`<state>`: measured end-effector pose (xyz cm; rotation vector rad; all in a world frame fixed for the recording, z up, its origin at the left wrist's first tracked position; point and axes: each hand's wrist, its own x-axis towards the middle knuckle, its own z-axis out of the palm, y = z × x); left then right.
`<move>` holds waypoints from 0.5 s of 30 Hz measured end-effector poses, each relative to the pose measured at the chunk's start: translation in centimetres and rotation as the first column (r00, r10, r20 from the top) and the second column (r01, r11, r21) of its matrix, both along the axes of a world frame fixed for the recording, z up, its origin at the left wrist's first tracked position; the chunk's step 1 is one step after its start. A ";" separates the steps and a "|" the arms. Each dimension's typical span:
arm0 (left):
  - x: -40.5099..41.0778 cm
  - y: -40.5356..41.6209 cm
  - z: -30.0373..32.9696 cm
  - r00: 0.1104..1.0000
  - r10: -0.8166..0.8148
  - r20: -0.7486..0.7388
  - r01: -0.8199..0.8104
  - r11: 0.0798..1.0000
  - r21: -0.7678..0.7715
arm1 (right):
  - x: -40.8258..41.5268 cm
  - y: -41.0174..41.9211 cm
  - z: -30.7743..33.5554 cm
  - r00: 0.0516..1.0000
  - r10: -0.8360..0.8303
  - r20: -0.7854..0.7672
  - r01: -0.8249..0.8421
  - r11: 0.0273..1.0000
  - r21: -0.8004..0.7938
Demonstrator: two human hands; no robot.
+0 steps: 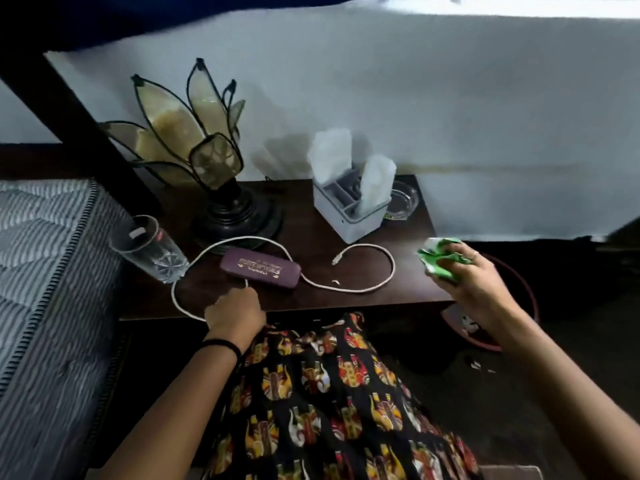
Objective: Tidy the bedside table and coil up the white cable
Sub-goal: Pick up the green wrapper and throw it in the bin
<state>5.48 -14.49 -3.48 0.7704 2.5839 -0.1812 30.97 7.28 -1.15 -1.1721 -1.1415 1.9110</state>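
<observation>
Down at the near edge of the bedside table, the left hand pinches one end of the white cable, which loops around a purple case. Right of the table, the right hand clenches what looks like a crumpled green wrapper. A glass stands left.

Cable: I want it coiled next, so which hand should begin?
Left hand: it already pinches the cable at the table's front edge. The right hand grips a green wrapper.
</observation>
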 end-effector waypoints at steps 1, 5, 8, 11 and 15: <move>0.0 0.1 0.1 1.000 0.009 0.012 -0.009 1.000 0.002 | 1.4 0.8 -0.4 0.998 -0.042 0.050 0.041 0.999 0.018; 0.4 1.0 0.4 0.999 0.008 0.050 -0.008 1.000 -0.017 | 6.3 4.8 -2.6 0.964 -0.236 0.127 0.240 0.971 -0.019; 0.8 1.6 0.6 0.999 -0.007 0.042 0.009 0.999 -0.040 | 8.7 7.5 -4.9 0.923 -0.322 0.211 0.356 0.923 -0.146; 0.9 2.0 0.1 1.000 -0.023 0.011 0.024 0.997 -0.067 | 10.1 8.8 -6.6 0.905 -0.304 0.298 0.376 0.900 -0.223; 1.0 2.3 -0.3 0.999 -0.036 -0.019 0.034 0.994 -0.102 | 10.9 9.8 -8.1 0.895 -0.324 0.307 0.408 0.871 -0.273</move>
